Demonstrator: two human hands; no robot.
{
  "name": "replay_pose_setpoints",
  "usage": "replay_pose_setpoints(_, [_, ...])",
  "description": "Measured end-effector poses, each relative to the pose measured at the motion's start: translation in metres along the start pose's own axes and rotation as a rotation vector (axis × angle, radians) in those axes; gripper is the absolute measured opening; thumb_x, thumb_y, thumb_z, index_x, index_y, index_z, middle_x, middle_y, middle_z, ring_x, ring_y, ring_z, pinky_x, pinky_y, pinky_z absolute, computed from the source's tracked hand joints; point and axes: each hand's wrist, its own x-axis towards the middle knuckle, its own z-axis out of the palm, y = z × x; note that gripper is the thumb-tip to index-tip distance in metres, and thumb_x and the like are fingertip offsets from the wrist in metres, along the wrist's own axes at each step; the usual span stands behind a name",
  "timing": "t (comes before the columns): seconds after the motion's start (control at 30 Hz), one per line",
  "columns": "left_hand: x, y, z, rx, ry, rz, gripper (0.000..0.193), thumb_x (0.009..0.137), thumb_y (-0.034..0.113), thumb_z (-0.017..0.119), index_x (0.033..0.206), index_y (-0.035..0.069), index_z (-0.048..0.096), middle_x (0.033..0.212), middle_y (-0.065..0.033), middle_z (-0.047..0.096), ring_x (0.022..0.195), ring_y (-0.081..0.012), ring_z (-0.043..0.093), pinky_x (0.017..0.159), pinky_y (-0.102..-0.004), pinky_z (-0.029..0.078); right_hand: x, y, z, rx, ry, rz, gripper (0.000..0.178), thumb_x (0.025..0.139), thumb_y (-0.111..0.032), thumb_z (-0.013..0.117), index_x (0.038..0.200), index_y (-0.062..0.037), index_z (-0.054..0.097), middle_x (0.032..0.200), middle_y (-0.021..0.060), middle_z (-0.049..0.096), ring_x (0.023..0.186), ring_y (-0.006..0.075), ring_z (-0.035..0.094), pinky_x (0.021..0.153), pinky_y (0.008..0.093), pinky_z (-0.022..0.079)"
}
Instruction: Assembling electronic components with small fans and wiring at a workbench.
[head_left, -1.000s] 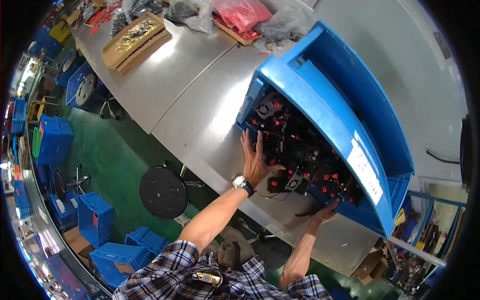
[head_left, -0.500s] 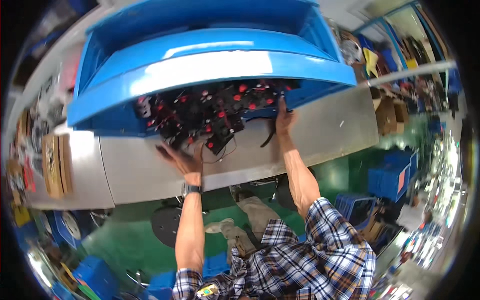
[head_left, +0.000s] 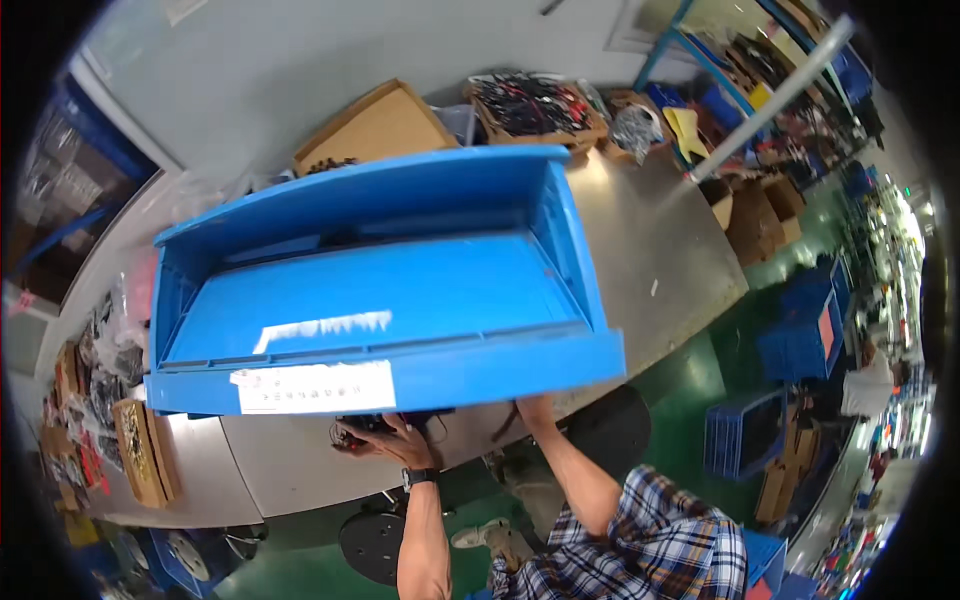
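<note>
A large blue plastic bin [head_left: 380, 290] with a white label on its front wall stands on the grey metal table, above and in front of my hands. My left hand [head_left: 400, 442] is at the bin's lower front edge, its fingers spread over small black parts with thin wires [head_left: 350, 432]. My right hand [head_left: 535, 408] reaches beneath the right half of the front edge, which hides its fingers. Near it a black strip [head_left: 505, 425] shows on the tabletop.
Cardboard boxes stand behind the bin, one holding a tangle of black and red cables [head_left: 535, 105]. A long carton [head_left: 148, 450] lies on the left of the table [head_left: 660, 260]. Round stools [head_left: 378, 545] stand below the front edge; blue crates [head_left: 745, 435] are on the floor at right.
The view has shifted, so the bin's inside shows more fully and lower in the picture. Its front now covers the heap of black and red parts and most of my right hand.
</note>
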Motion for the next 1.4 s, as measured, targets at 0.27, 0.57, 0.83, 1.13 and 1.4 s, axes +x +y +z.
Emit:
replay_pose_setpoints(0.27, [0.005,-0.034,-0.013,0.429,0.025,-0.087,0.094,0.089,0.043,0.068,0.161,0.002,0.024,0.158,-0.0430,0.013,0.143,-0.0567,0.028,0.120,-0.0611,0.021,-0.047,-0.040,0.040,-0.782,-0.226,0.065,0.041,0.102,-0.023,0.063,0.137,-0.0021,0.056,0.139,0.0151,0.059,0.125,0.0302,0.057,0.107,0.0463,0.045])
replay_pose_setpoints(0.57, [0.094,-0.002,-0.030,0.140,0.031,0.235,0.091,0.088,0.043,0.077,0.159,0.006,0.033,0.162,-0.0373,0.011,0.148,-0.0569,0.015,0.118,-0.0649,0.021,0.028,-0.112,0.155,-0.127,0.122,-0.339,0.027,0.101,-0.010,0.064,0.121,0.0068,0.072,0.109,0.0144,0.077,0.085,0.0200,0.069,0.080,0.0320,0.055])
replay_pose_setpoints(0.83, [0.057,-0.026,-0.033,0.008,-0.094,0.159,0.105,0.083,0.044,0.081,0.163,0.008,0.023,0.163,-0.0371,0.009,0.149,-0.0585,0.015,0.119,-0.0676,0.020,0.056,-0.054,0.111,-0.130,-0.040,-0.229,0.059,0.101,0.000,0.053,0.156,0.0069,0.033,0.158,0.0240,0.040,0.125,0.0266,0.060,0.101,0.0348,0.052])
replay_pose_setpoints(1.13, [0.062,-0.043,-0.046,-0.089,-0.036,0.099,0.115,0.073,0.036,0.092,0.163,0.011,0.025,0.163,-0.0326,0.012,0.150,-0.0518,0.021,0.120,-0.0559,0.030,-0.116,-0.106,0.058,-0.698,-0.574,-0.359,0.081,0.094,-0.028,0.073,0.156,0.0029,0.032,0.157,0.0345,0.032,0.144,0.0484,0.038,0.119,0.0543,0.031])
replay_pose_setpoints(1.4, [0.078,-0.062,-0.087,-0.291,-0.154,0.017,0.100,0.075,0.026,0.090,0.156,0.004,0.038,0.164,-0.0246,0.020,0.146,-0.0452,0.034,0.117,-0.0524,0.036,-0.134,-0.131,0.168,-0.773,-0.808,-0.406,0.088,0.088,-0.043,0.078,0.160,-0.0189,0.033,0.153,0.0377,0.034,0.142,0.0579,0.031,0.118,0.0680,0.021])
